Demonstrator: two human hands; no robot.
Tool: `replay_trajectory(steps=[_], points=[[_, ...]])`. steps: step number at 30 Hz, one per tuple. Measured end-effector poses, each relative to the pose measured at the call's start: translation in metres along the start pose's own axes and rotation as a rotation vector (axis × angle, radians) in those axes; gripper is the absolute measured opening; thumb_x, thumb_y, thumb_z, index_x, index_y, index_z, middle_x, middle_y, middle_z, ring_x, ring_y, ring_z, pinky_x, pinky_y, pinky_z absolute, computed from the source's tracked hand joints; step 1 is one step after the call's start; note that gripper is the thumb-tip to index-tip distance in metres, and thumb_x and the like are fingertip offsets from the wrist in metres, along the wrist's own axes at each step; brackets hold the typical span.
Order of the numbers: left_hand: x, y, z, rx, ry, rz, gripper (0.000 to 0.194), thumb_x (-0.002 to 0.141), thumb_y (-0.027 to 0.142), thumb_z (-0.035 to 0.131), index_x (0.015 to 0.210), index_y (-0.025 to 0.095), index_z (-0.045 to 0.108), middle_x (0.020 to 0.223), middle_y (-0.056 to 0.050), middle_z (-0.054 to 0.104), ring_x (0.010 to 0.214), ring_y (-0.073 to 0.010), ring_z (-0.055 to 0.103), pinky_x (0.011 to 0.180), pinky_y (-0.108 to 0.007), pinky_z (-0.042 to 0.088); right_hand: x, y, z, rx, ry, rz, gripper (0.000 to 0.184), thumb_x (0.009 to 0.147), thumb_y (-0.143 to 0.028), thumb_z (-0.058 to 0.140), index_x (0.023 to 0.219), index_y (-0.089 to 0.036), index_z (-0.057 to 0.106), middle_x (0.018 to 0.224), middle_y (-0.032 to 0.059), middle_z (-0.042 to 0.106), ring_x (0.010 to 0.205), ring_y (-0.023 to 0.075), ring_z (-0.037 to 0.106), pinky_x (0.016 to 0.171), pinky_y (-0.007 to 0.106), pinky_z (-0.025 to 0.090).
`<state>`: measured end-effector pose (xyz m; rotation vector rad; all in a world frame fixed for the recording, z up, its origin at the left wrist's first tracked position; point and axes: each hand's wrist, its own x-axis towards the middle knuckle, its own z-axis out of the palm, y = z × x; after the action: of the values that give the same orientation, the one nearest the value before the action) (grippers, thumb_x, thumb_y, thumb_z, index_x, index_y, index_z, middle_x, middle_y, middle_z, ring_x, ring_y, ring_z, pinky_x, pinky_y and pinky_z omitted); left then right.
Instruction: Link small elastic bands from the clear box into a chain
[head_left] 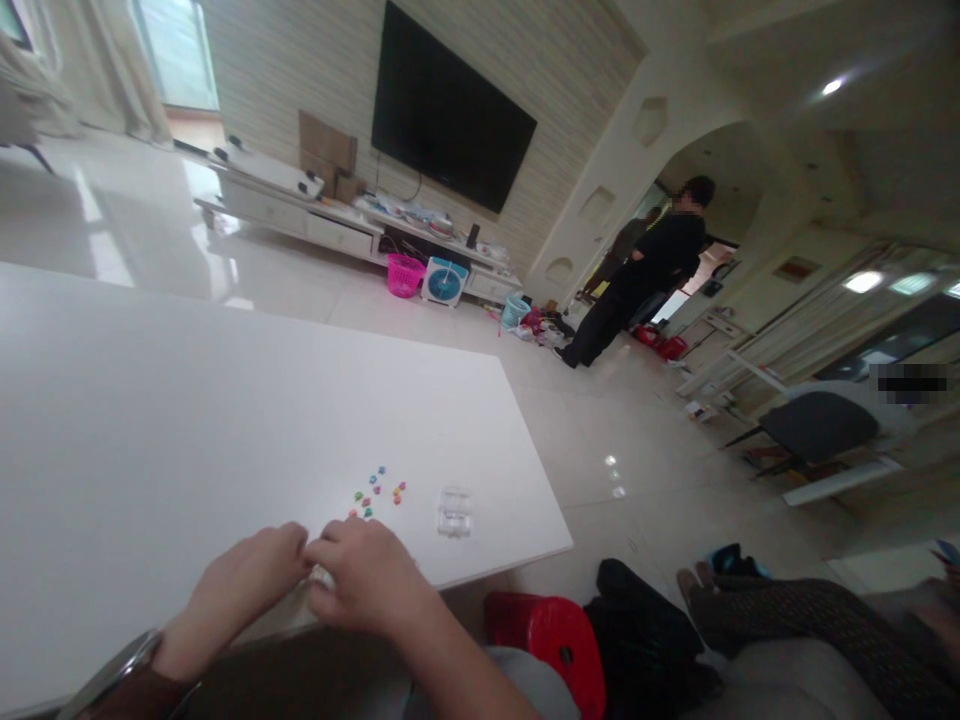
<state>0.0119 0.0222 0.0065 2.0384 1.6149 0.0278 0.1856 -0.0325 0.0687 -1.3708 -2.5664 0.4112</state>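
- Both hands meet just over the near edge of the white table [247, 400], well below the wall-mounted television [450, 105].
- The right hand [367, 575] has its fingers curled around a small pale object [322, 577], apparently pinching it; the knuckles cover most of it.
- The left hand [259, 570] has its fingers bent down against or just beside the right fingertips, perhaps to steady the object. I cannot tell whether it grips anything.
- Small coloured pieces [367, 512] lie loose and scattered beyond the right hand, probably so that each can be reached singly.
- A clear plastic case [455, 512] sits right of the pieces, apart from both hands, probably kept aside to leave working room.
- The pale object's visible part seems to slant slightly, left end higher; its ends are hidden, so its true long axis and pointing direction are uncertain.
- The case's longer side seems to run away from the person.
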Motion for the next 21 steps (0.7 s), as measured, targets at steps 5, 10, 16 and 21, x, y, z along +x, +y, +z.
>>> replay_trajectory(steps=[5, 10, 16, 21], points=[[-0.003, 0.011, -0.005, 0.127, -0.060, -0.030, 0.024, 0.088, 0.027, 0.047, 0.097, 0.018, 0.068, 0.101, -0.016, 0.073, 0.087, -0.0298, 0.069, 0.070, -0.034, 0.042, -0.022, 0.031, -0.023, 0.048, -0.062, 0.223, 0.016, 0.092, -0.024, 0.063, 0.106, -0.019, 0.068, 0.108, 0.0061, 0.067, 0.103, 0.0190, 0.060, 0.092, 0.030, 0.045], [-0.010, 0.015, -0.005, 0.137, -0.032, 0.024, 0.027, 0.086, 0.022, 0.055, 0.111, 0.018, 0.065, 0.109, -0.012, 0.068, 0.092, -0.0240, 0.067, 0.072, -0.031, 0.041, -0.035, 0.067, -0.029, -0.019, -0.175, 0.531, 0.025, 0.091, -0.023, 0.060, 0.114, -0.018, 0.070, 0.115, 0.0100, 0.068, 0.108, 0.0223, 0.061, 0.092, 0.031, 0.044], [-0.005, 0.014, 0.001, 0.131, -0.073, 0.037, 0.027, 0.084, 0.031, 0.067, 0.108, 0.020, 0.065, 0.108, -0.010, 0.066, 0.089, -0.0228, 0.066, 0.073, -0.031, 0.044, -0.035, 0.071, -0.022, 0.019, -0.352, 0.523, 0.034, 0.092, -0.032, 0.057, 0.121, -0.018, 0.069, 0.125, 0.0106, 0.067, 0.111, 0.0253, 0.063, 0.092, 0.033, 0.046], [-0.006, 0.011, -0.005, 0.160, -0.060, 0.045, 0.026, 0.084, 0.023, 0.064, 0.110, 0.019, 0.066, 0.111, -0.011, 0.065, 0.095, -0.0240, 0.066, 0.075, -0.031, 0.046, -0.037, 0.081, -0.022, -0.040, -0.299, 0.599, 0.038, 0.093, -0.037, 0.058, 0.126, -0.020, 0.066, 0.133, 0.0114, 0.061, 0.122, 0.0310, 0.055, 0.100, 0.039, 0.044]])
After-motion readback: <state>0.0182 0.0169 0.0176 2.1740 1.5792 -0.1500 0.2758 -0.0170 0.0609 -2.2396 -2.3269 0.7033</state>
